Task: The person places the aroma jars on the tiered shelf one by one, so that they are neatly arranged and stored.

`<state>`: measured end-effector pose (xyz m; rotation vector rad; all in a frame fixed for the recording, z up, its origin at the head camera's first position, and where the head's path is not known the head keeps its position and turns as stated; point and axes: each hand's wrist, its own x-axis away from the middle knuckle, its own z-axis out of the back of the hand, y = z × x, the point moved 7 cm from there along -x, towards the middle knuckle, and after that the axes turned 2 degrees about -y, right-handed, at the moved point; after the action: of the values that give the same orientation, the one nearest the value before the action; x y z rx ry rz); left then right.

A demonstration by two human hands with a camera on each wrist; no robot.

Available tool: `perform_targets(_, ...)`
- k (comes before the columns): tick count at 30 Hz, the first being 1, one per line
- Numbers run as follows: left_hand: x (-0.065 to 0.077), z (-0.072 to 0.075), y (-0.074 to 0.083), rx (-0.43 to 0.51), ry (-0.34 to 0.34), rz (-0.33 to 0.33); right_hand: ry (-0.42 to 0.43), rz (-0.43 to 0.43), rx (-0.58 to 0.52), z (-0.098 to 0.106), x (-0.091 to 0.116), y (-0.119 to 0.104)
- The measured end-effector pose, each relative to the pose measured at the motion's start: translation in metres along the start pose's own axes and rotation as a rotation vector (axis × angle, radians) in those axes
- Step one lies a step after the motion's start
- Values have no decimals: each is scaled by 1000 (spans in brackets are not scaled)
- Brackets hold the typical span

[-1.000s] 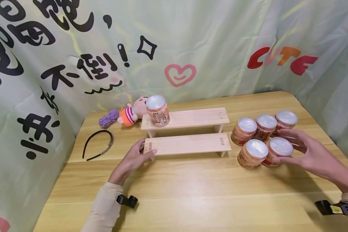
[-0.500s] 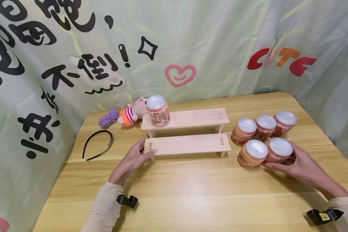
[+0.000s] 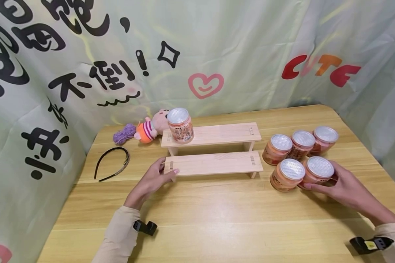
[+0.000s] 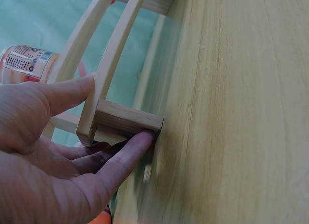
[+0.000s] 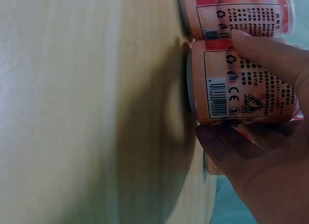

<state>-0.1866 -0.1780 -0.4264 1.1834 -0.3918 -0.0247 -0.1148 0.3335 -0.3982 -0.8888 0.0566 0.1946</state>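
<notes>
My left hand (image 3: 154,178) grips the left end of the front wooden riser (image 3: 214,164), thumb on its top edge. In the left wrist view a fingertip (image 4: 145,137) presses the riser's leg (image 4: 126,119). On the right, my right hand (image 3: 347,190) holds the front right jar (image 3: 320,168), a clear-bodied jar with a silvery lid and orange-pink label. The right wrist view shows the thumb (image 5: 265,55) on one side of that jar's label (image 5: 231,89) and fingers on the other. Its neighbour, another jar (image 3: 287,174), stands close by on the left.
Behind the front riser stands a second wooden riser (image 3: 220,134), with one jar (image 3: 181,126) on its left end. Three more jars (image 3: 303,144) stand behind the held one. A plush toy (image 3: 148,130), purple yarn (image 3: 124,134) and black headband (image 3: 100,164) lie at left.
My right hand has come in from the right and lower, from spread fingers beside the front right jar to a hold around it. The left hand stays on the riser.
</notes>
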Motion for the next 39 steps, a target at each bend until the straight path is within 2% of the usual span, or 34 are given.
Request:
perform_targets(13, 0, 0, -3, -3, 0, 1, 2, 12, 18, 22, -4, -15)
perform_targets(20, 1, 0, -2, -5, 4, 5, 34, 9, 49, 47, -9, -25)
perform_targets(23, 1, -1, -2, 7, 0, 6, 55, -24, 73, 57, -13, -31)
perform_targets(29, 1, 0, -2, 9, 2, 11, 80, -51, 108, 68, -31, -50)
perform_targets(33, 0, 0, -2, 3, -2, 6, 58, -40, 132, 68, -46, -65)
perform_targets(39, 0, -1, 1, -1, -4, -2, 10, 63, 117, 55, -70, -93)
